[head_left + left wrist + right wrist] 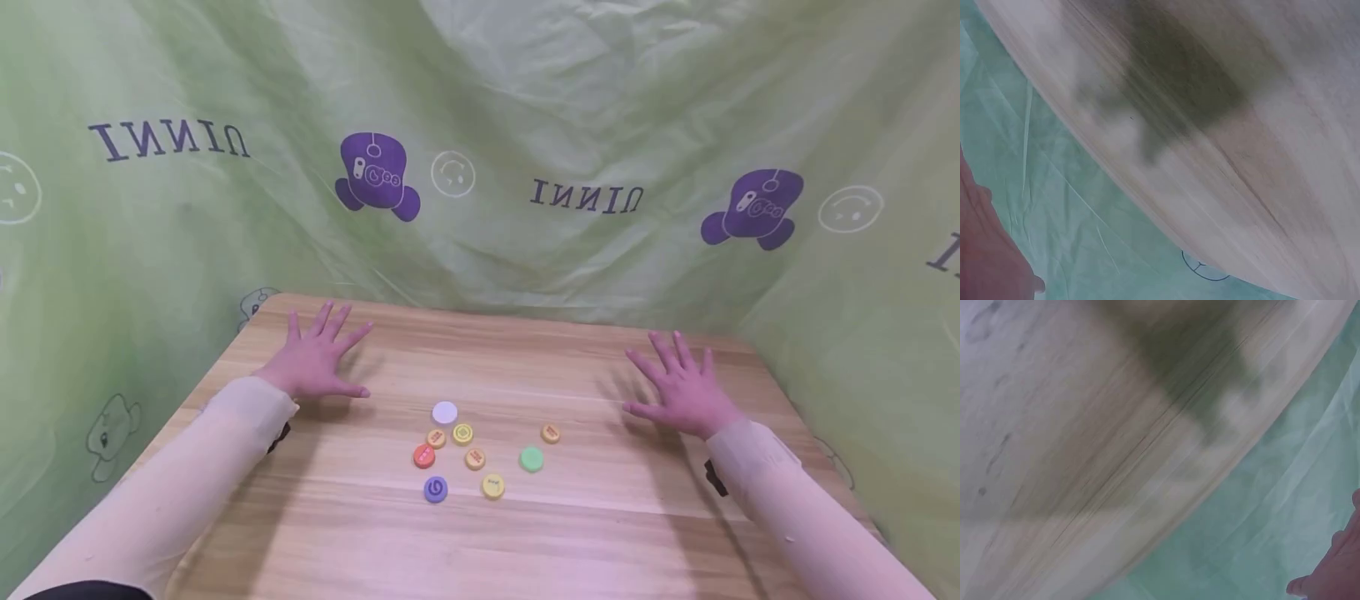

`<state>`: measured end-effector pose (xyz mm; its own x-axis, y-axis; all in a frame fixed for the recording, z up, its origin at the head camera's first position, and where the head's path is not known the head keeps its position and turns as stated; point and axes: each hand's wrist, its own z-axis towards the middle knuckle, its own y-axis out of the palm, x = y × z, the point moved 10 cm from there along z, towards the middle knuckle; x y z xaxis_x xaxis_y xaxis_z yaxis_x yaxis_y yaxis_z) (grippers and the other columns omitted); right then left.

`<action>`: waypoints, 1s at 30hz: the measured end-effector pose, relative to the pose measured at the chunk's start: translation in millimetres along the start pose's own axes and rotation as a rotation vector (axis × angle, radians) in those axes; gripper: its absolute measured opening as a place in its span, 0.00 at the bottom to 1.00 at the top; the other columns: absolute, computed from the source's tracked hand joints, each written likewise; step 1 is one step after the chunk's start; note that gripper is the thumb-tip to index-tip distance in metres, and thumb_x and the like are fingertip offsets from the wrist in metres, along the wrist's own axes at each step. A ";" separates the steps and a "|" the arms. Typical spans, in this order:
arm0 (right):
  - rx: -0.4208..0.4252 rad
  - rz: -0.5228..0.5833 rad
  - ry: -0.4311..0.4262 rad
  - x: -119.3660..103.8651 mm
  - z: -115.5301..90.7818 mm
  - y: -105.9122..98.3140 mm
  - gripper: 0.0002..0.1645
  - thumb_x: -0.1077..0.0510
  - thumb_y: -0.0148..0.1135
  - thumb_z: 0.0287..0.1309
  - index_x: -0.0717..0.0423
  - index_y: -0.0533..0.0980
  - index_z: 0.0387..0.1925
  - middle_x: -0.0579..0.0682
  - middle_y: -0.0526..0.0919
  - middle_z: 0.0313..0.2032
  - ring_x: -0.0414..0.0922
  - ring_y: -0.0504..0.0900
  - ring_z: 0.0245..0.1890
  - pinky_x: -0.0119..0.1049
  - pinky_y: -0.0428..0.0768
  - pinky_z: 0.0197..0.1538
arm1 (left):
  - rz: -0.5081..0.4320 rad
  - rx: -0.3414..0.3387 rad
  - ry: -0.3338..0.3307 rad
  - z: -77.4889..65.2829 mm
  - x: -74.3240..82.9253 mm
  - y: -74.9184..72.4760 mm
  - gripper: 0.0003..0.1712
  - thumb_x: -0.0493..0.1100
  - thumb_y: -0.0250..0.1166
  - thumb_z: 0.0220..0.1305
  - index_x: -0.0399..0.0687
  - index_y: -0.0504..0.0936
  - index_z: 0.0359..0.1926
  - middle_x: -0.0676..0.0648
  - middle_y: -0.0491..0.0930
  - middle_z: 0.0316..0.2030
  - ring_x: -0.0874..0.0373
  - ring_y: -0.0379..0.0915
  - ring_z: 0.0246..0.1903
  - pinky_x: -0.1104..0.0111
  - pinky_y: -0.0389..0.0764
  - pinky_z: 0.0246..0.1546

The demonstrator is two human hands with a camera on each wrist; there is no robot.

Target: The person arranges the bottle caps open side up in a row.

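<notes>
My left hand hovers over the left part of the wooden table, fingers spread and holding nothing. Over the right part, my right hand is likewise spread and holds nothing. Between them lie several small round discs: a white one, a red one, a blue one, a green one, yellow ones and orange ones. Neither hand touches any disc. The wrist views show only part of the left hand and right hand, with hand shadows on the wood.
A green cloth with purple figures and mirrored lettering hangs behind the table and along both sides. The table's left, far and right edges show. Dark straps sit at both sleeve cuffs, the right strap hanging below its sleeve.
</notes>
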<state>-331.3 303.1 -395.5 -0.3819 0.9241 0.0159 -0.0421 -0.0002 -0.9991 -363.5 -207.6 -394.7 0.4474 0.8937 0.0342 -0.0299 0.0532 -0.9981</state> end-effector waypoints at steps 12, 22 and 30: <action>0.023 0.215 -0.083 -47.5 27.4 -17.5 0.56 0.29 0.60 0.66 0.54 0.54 0.81 0.66 0.40 0.80 0.72 0.38 0.77 0.75 0.50 0.70 | -0.286 -0.039 -0.042 5.6 13.3 -3.1 0.65 0.75 0.67 0.56 0.43 0.51 0.82 0.26 0.43 0.78 0.24 0.37 0.75 0.24 0.42 0.66; -0.055 0.824 -0.097 -118.4 59.8 -29.6 0.44 0.45 0.61 0.73 0.56 0.55 0.80 0.62 0.58 0.77 0.65 0.65 0.72 0.62 0.68 0.69 | -0.703 -0.024 -0.024 20.6 42.8 -16.7 0.51 0.56 0.64 0.71 0.42 0.48 0.82 0.29 0.55 0.76 0.33 0.53 0.74 0.38 0.58 0.71; -0.226 1.374 -0.015 -163.7 87.1 -8.0 0.36 0.59 0.54 0.77 0.72 0.55 0.76 0.74 0.63 0.71 0.64 0.70 0.68 0.50 0.73 0.68 | -1.030 -0.100 -0.066 23.9 58.0 -7.3 0.45 0.47 0.62 0.74 0.37 0.50 0.80 0.25 0.60 0.71 0.33 0.63 0.68 0.45 0.75 0.62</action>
<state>-348.9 118.5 -386.7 -0.0048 0.2300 -0.9732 0.5182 -0.8317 -0.1991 -358.7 -145.5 -384.3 0.1644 0.4593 0.8730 0.4153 0.7705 -0.4836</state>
